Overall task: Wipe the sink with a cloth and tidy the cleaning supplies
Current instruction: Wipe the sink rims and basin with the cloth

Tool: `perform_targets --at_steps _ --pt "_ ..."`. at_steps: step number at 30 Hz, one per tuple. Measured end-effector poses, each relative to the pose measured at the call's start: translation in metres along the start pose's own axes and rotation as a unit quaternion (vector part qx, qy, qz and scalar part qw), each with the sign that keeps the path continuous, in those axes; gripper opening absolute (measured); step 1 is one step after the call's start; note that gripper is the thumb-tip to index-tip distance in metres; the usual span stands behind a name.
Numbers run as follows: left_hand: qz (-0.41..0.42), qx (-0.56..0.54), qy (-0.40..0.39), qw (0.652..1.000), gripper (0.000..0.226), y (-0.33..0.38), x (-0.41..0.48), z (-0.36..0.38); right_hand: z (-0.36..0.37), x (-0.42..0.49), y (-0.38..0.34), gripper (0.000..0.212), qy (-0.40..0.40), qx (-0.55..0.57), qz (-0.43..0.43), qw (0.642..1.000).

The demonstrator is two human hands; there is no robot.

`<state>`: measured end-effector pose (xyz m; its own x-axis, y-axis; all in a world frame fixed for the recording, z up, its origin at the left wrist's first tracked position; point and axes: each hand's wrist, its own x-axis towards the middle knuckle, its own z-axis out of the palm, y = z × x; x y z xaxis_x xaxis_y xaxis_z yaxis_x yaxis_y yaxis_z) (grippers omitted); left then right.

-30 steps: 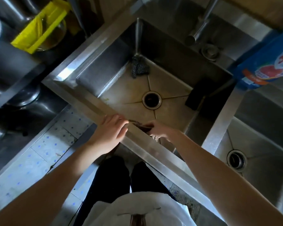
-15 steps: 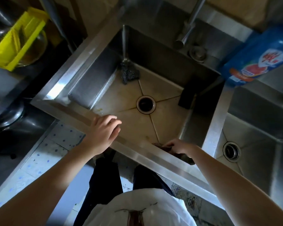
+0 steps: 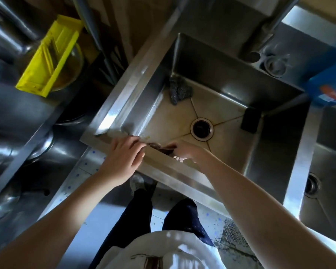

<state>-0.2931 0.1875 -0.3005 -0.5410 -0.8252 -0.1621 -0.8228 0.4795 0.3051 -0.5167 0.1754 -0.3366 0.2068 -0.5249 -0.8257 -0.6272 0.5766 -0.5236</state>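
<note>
Seen from above, a left hand point(image 3: 122, 160) rests on the front rim of a steel sink point(image 3: 124, 90). Beside it, a right hand point(image 3: 188, 152) grips a dark cloth point(image 3: 159, 147). Inside lie 1 wire scourer point(image 3: 179, 91) and 1 black sponge point(image 3: 250, 120).

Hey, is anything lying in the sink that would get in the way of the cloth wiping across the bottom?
Yes: a steel scourer sits in the far left corner and a dark sponge sits by the right wall. Between the cloth and the drain nothing visible lies.
</note>
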Motion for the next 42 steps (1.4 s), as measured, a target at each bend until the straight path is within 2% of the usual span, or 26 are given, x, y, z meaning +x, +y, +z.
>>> perform_targets --at_steps 4,11,16,23,27,30,38,42 --pt "0.015 0.004 0.004 1.0 0.034 -0.004 0.006 0.001 0.003 0.002 0.001 0.037 0.023 -0.004 -0.026 0.999" --pt "0.029 0.035 0.014 0.999 0.032 0.023 0.016 0.007 -0.01 -0.039 0.072 0.025 0.038 -0.008 0.017 0.999" --pt "0.029 0.008 0.025 0.999 0.031 0.053 0.02 0.01 -0.028 -0.076 0.147 0.043 0.047 -0.033 0.106 0.993" --pt "0.041 -0.005 -0.027 0.999 0.038 0.07 0.02 0.014 -0.035 -0.091 0.19 0.05 0.051 -0.052 0.149 0.986" --pt "0.05 -0.01 -0.04 0.998 0.04 0.065 0.016 0.01 -0.035 -0.078 0.173 0.049 0.03 -0.061 0.155 0.986" --pt "0.05 -0.017 -0.039 0.998 0.039 0.056 0.012 0.003 -0.028 -0.055 0.145 0.045 0.012 -0.058 0.122 0.991" --pt "0.041 0.005 -0.041 0.998 0.036 0.009 0.006 -0.013 0.0 0.015 0.025 0.039 -0.031 -0.014 0.048 0.998" --pt "0.043 0.002 -0.056 0.998 0.035 -0.009 0.002 -0.02 0.007 0.038 -0.037 0.05 -0.047 -0.028 0.002 0.999"
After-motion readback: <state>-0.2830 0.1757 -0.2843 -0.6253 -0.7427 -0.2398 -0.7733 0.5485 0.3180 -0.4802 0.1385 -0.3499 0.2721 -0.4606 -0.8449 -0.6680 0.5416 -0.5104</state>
